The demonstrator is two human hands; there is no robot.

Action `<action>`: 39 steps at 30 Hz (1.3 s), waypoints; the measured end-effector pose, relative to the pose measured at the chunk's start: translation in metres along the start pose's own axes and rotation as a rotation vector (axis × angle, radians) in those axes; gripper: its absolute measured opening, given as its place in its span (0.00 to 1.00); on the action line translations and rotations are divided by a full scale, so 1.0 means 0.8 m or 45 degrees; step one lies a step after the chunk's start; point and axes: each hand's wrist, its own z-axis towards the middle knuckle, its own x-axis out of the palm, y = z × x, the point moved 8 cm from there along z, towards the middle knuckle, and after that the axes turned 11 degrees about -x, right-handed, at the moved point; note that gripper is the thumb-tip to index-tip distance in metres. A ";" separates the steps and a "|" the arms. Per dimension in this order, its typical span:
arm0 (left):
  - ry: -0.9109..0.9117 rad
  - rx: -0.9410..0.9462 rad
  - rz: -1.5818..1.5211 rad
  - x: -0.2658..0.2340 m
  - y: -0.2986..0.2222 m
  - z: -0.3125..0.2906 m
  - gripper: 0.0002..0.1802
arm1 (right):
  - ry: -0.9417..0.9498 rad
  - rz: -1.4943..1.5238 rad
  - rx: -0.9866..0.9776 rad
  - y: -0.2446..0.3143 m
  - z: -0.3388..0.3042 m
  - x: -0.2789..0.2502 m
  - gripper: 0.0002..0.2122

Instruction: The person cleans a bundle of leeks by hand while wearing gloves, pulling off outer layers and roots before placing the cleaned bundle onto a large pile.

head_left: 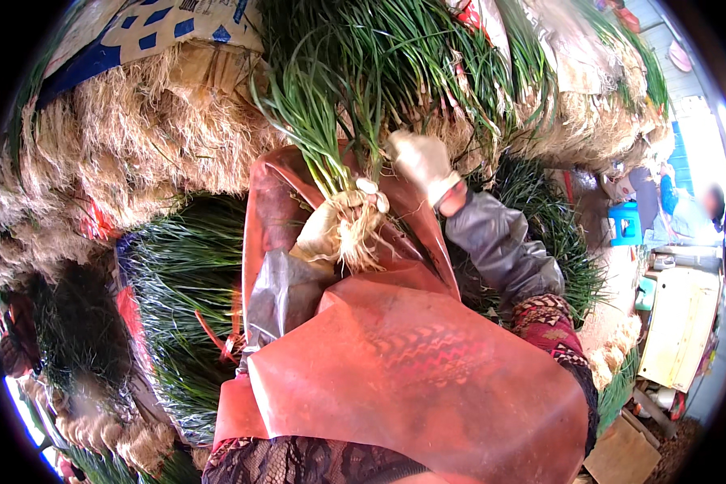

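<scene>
- The left hand, in a pale glove, has its fingers clamped around a bunch of green stalks near the root end; the bunch stands in front of the apron, leaves toward the pile, pale roots hanging toward the body
- The right hand, also gloved, is blurred just beside the bunch, at the root edge of the leafy pile; whether its fingers are together, apart or on a stalk, I cannot tell
- A slack left grip could let single stalks slide out, as the bunch looks loose and fanned at the leaf end; squeezing hard could bruise the stems
- Leaves of the bunch overlap those of the pile; a sharp pull could snag them, and tangled roots could drag neighbours along
- Open room lies mainly over the red apron; its raised folds flank the bunch and might catch roots
- Dark green leaves crowd low on the left and beside the right sleeve; sideways elbow room seems tight
</scene>
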 end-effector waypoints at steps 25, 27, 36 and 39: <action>0.051 0.198 0.337 0.047 -0.001 -0.033 0.11 | 1.599 -0.163 0.266 -0.035 -0.208 0.003 0.16; 0.089 0.170 0.236 0.036 0.006 -0.028 0.09 | 1.131 -0.067 0.466 -0.017 -0.128 -0.013 0.19; 0.132 0.039 0.117 0.009 0.020 -0.041 0.17 | 0.491 1.377 0.439 0.060 0.053 0.062 0.12; -0.092 0.110 0.152 0.001 0.017 -0.047 0.15 | 0.201 2.038 0.771 0.051 0.044 0.107 0.12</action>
